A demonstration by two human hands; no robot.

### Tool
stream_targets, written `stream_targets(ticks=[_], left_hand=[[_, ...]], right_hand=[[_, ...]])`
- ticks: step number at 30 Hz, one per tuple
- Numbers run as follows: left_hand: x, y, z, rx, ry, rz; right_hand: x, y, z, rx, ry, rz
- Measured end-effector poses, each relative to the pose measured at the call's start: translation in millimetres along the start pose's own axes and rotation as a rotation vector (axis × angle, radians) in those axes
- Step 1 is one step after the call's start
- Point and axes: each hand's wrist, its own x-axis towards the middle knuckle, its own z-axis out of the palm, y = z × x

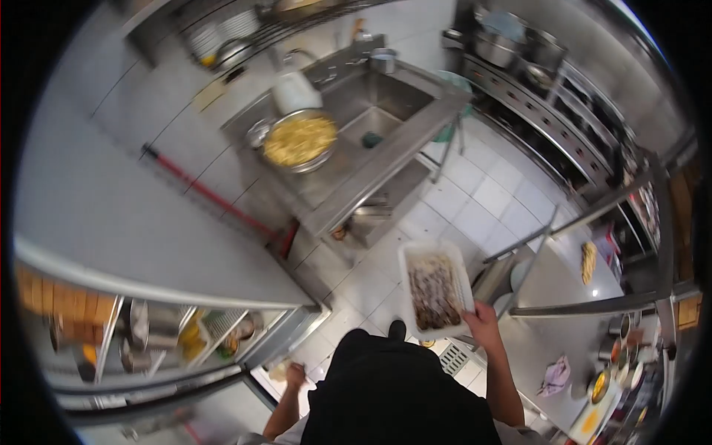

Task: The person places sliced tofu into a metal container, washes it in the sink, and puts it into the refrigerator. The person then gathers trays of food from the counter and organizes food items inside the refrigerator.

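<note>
My right hand (483,326) grips the near right edge of a white plastic tub (469,276). Inside the tub lies dark brownish food (435,297) with pale, frosty-looking patches; what kind it is I cannot make out. Down at the left, my left hand (295,375) has its fingers curled, close to the edge of an open refrigerator (297,326). A pale, blurred thing (278,370) shows beside those fingers. Whether the hand holds it is unclear.
Ahead stands a steel sink (404,100), with a bowl of yellow cut food (300,139) on its drainboard. A stove (534,100) with pots lines the far right. Steel counters (545,334) run along my right. A red-handled tool (215,200) leans at the left.
</note>
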Motion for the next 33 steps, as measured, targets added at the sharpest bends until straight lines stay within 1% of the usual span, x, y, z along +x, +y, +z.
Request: stream_targets(ticks=[1, 2, 3, 5, 7, 9, 10, 11, 12, 13, 14, 15, 16, 17, 18, 19, 22, 24, 25, 29, 32, 33], left_hand=[[-3.3, 37.4, -5.5, 0.186, -0.202, 0.364], [-11.6, 28.2, 2.5, 0.016, -0.423, 0.292], [-14.4, 31.6, -19.5, -0.19, -0.552, 0.167], [17.5, 58.0, -59.4, -0.586, -0.763, -0.001], [78.2, 83.8, -86.9, -1.114, -0.964, -0.245], [154.9, 132.6, -115.2, -1.407, -1.119, -0.356], [192.3, 174.5, -142.9, -1.448, -1.165, -0.389], [224.4, 207.2, -167.6, -1.304, -1.08, -0.295], [241.8, 274.4, -222.5, -1.15, -0.994, -0.216], [275.3, 310.0, -236.8, -1.44, -1.203, -0.363], [299.8, 355.5, -249.3, -1.194, -0.934, -0.087], [312.9, 407.4, -261.3, -0.948, -0.662, 0.19], [327.2, 465.5, -275.1, -0.714, -0.372, 0.469], [338.1, 525.3, -297.5, -0.692, -0.44, 0.499], [349.6, 571.2, -317.2, -0.668, -0.518, 0.515], [368.4, 615.6, -319.8, -0.63, -0.575, 0.561], [391.1, 751.0, -339.1, -0.617, -0.819, 0.729], [387.5, 843.0, -350.4, -0.624, -1.017, 0.763], [383.8, 872.8, -354.5, -0.63, -1.121, 0.775], [372.2, 985.5, -325.7, -0.494, -1.247, 0.813], [373.8, 1051.4, -310.9, -0.451, -1.211, 0.795], [371.0, 1072.4, -310.9, -0.523, -1.183, 0.745]], right_hand=[[18.9, 16.7, 0.3, 0.005, 0.055, -0.036], [39.2, 14.7, -2.6, 0.025, 0.092, -0.018], [61.3, 12.0, -4.9, 0.044, 0.126, 0.0], [106.4, 35.1, -4.5, -0.029, 0.222, 0.0], [147.1, 39.4, -7.3, 0.072, 0.304, 0.061], [189.1, 40.7, -17.9, 0.139, 0.374, 0.088], [206.8, 41.5, -25.6, 0.158, 0.411, 0.094], [220.6, 30.1, -22.6, 0.154, 0.451, 0.111], [233.0, 33.1, -31.4, 0.152, 0.467, 0.121], [245.3, 32.6, -41.9, 0.138, 0.487, 0.127], [256.3, 32.7, -55.8, 0.122, 0.516, 0.132], [263.7, 35.7, -69.2, 0.109, 0.514, 0.19], [272.4, 46.2, -76.8, 0.087, 0.577, 0.14], [277.0, 46.9, -94.0, 0.031, 0.57, 0.194], [277.4, 38.8, -101.2, -0.025, 0.552, 0.265], [285.9, 54.5, -102.6, 0.08, 0.683, 0.232], [292.0, 43.0, -139.5, 0.119, 0.762, 0.416], [299.8, 62.2, -161.6, 0.079, 0.852, 0.407], [303.6, 64.5, -165.5, 0.05, 0.895, 0.404], [339.0, 94.8, -205.5, 0.114, 1.0, 0.491], [379.3, 102.8, -252.3, 0.048, 0.991, 0.565], [392.3, 111.4, -267.2, 0.126, 1.026, 0.522]])
